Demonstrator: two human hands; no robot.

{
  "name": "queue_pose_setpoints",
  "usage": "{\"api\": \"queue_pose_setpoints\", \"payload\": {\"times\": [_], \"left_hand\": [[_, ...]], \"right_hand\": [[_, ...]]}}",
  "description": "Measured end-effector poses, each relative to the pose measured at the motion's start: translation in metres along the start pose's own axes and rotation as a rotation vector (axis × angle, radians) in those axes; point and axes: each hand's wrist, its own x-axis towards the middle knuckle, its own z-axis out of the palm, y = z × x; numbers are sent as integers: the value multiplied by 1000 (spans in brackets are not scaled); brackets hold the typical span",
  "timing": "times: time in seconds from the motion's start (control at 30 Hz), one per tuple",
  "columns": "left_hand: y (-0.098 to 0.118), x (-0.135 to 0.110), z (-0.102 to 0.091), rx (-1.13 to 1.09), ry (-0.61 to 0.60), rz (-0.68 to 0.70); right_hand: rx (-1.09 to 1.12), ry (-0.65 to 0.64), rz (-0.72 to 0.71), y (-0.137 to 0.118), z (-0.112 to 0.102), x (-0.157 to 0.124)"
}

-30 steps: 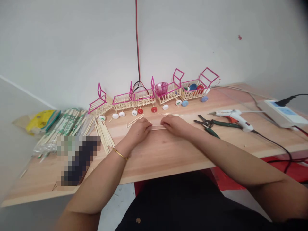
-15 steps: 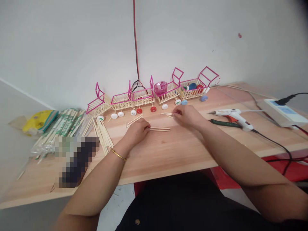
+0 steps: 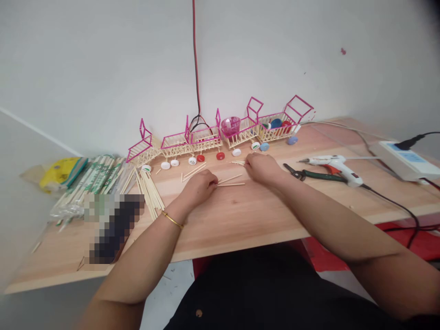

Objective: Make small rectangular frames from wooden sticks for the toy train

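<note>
My left hand (image 3: 202, 187) rests low over the table, its thumb and fingers pinched at the near ends of two thin wooden sticks (image 3: 231, 184) that fan apart to the right. To the right, my right hand (image 3: 261, 168) is closed, fingertips down at a few short wooden sticks (image 3: 237, 162); its fingers partly hide what they grip. More loose sticks (image 3: 194, 171) lie just beyond my left hand. Behind both hands stands a row of small stick-built carts with pink rims, among them a middle cart (image 3: 206, 142) and a right-hand cart (image 3: 277, 133), with bottle-cap wheels.
A white glue gun (image 3: 332, 164) and green-handled pliers (image 3: 321, 176) lie right of my right arm, near a white power strip (image 3: 405, 160). On the left are a pile of sticks (image 3: 151, 195), bagged sticks (image 3: 92, 178), a yellow bag (image 3: 62, 174) and a blurred dark object (image 3: 117, 229).
The two sticks at my left hand have spread from nearly parallel into a fan. My right hand has shifted slightly left and lower, uncovering the pliers' jaws.
</note>
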Motion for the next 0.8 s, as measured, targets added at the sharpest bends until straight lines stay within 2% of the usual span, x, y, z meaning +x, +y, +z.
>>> {"api": "queue_pose_setpoints", "payload": {"times": [0.13,0.3,0.37,0.5,0.57,0.7,0.8], "left_hand": [[-2,0,2,5,2,15],[-3,-1,4,48,50,-32],[-3,-1,3,71,54,-63],[-4,-1,3,80,58,-75],[-3,-1,4,74,47,-44],[-1,-1,7,85,24,-15],[-1,-1,8,90,34,-23]], "right_hand": [[75,4,-59,0,-6,-6],[387,-61,-322,-9,-23,-22],[438,-72,-369,-7,-25,-23],[353,135,-284,7,-18,-14],[329,169,-313,11,-12,-9],[344,27,-449,2,-3,-7],[223,-54,-352,-7,-1,-9]]}}
